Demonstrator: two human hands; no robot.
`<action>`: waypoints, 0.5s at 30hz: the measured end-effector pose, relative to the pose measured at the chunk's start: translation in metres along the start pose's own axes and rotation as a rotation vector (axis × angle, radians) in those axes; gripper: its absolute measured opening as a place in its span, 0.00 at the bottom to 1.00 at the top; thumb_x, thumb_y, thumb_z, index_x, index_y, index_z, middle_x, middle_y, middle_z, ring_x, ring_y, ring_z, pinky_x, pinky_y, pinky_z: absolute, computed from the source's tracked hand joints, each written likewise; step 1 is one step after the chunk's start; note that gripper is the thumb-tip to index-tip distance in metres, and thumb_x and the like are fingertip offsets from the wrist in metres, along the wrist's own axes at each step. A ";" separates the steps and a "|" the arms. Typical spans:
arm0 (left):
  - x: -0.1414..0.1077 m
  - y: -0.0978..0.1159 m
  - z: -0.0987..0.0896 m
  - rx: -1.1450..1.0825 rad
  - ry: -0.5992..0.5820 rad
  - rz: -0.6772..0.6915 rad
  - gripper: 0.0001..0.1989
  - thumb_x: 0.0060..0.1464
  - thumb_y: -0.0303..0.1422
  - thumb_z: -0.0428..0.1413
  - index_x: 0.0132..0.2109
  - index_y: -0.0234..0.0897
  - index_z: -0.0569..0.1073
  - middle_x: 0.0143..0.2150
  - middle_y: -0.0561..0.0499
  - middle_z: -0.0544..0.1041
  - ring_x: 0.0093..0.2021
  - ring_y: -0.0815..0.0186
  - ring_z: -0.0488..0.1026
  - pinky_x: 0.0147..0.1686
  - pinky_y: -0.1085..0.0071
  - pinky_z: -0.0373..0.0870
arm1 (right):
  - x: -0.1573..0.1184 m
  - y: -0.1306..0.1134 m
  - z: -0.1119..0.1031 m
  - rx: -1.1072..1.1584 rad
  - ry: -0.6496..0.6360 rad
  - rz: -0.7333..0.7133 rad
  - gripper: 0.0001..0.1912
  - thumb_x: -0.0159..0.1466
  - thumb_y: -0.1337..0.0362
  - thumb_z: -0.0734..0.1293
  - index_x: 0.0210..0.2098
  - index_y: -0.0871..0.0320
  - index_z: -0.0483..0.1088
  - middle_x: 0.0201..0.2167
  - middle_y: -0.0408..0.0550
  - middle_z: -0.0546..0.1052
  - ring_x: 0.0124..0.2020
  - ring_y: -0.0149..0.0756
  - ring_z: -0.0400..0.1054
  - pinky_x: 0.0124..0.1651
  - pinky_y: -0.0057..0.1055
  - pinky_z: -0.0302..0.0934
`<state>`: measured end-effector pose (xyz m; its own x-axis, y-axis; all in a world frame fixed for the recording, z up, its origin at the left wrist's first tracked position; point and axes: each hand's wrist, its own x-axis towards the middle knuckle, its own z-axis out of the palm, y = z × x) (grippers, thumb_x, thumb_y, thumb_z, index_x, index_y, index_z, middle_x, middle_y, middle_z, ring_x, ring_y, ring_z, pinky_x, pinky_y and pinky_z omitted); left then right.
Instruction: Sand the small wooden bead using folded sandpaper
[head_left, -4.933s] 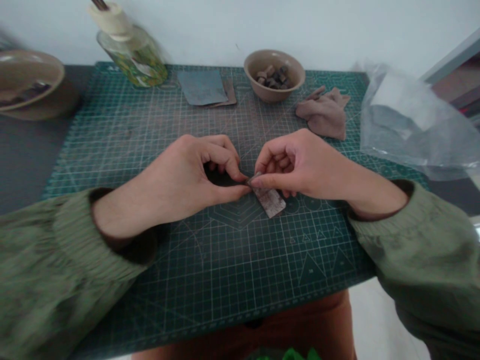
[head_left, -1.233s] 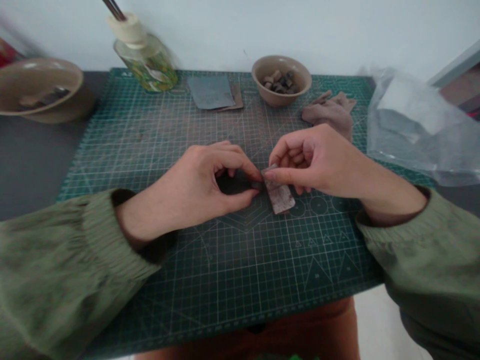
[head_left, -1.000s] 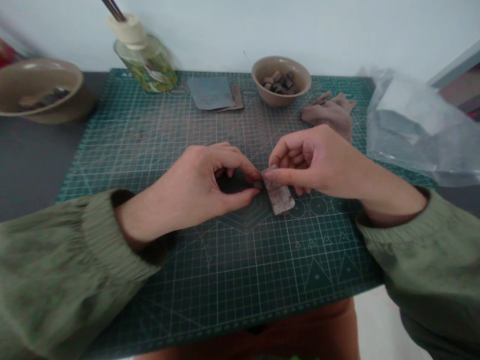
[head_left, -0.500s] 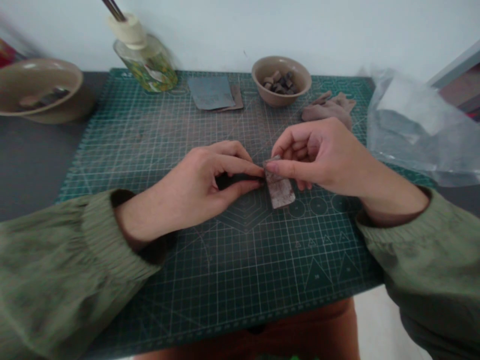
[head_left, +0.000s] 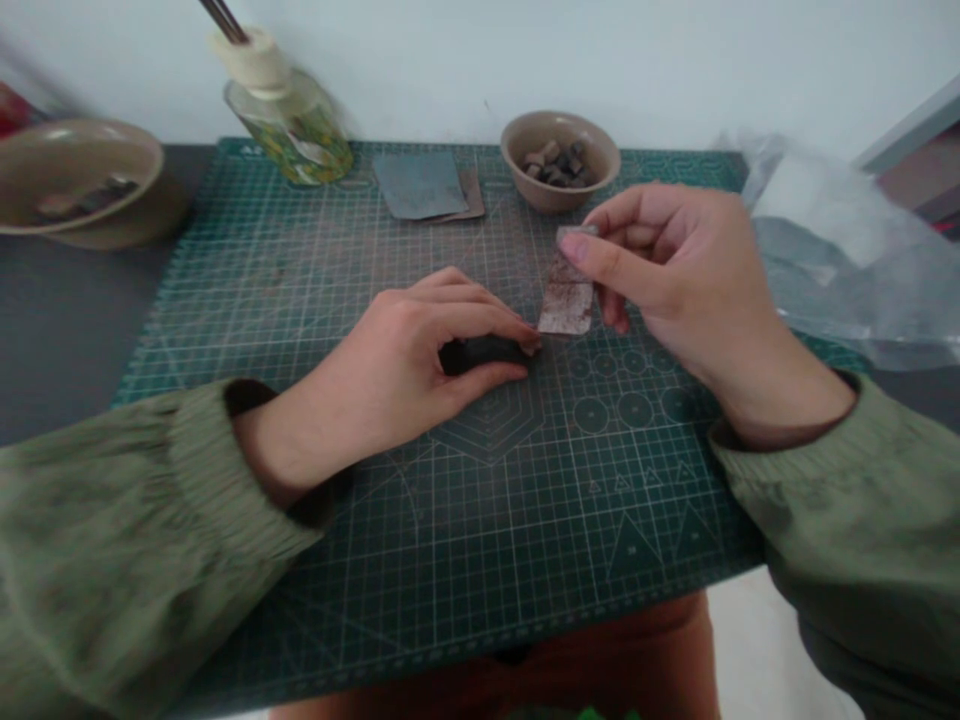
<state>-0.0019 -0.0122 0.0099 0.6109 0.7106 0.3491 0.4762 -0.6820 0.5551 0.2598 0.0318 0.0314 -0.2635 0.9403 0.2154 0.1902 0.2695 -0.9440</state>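
My right hand (head_left: 667,265) pinches a small flat rectangular strip (head_left: 567,307) between thumb and fingers. The strip is greyish, smudged reddish brown, with a dark line across it; its material is unclear. It is held above the green cutting mat (head_left: 480,560), its lower edge toward me. My left hand (head_left: 435,350) rests on the mat at the centre, thumb and fingers curved together. Something small and brownish shows at its fingertips, too small to name. The space inside the left hand's curl is dark.
Behind my hands stands a brown bowl (head_left: 517,165) of small brown and grey chunks. Grey-blue sheets (head_left: 420,185) lie left of it. A reed diffuser bottle (head_left: 300,130) and a larger bowl (head_left: 142,210) are farther left. A clear plastic bag (head_left: 825,260) lies at right.
My right hand has lifted the strip up and away from my left fingertips, toward the bowl. It now covers the crumpled brownish bundle beside the bowl. My left hand has barely moved.
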 end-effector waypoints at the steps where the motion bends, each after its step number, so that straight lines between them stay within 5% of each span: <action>1: 0.000 0.000 0.001 0.011 -0.007 0.003 0.09 0.75 0.36 0.64 0.56 0.44 0.87 0.52 0.49 0.89 0.54 0.58 0.83 0.59 0.61 0.77 | 0.000 0.000 0.000 0.005 0.001 -0.001 0.15 0.66 0.60 0.87 0.37 0.55 0.80 0.26 0.43 0.81 0.18 0.30 0.67 0.18 0.32 0.58; 15: 0.005 0.006 0.001 0.039 -0.015 0.081 0.07 0.76 0.36 0.63 0.50 0.43 0.87 0.48 0.48 0.88 0.50 0.57 0.82 0.53 0.60 0.77 | -0.001 -0.005 0.003 -0.039 -0.002 0.040 0.18 0.65 0.54 0.87 0.36 0.55 0.80 0.25 0.42 0.80 0.19 0.30 0.68 0.19 0.31 0.60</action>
<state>0.0049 -0.0130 0.0140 0.6577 0.6505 0.3797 0.4492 -0.7434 0.4955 0.2562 0.0290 0.0348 -0.2564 0.9502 0.1771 0.2375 0.2396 -0.9414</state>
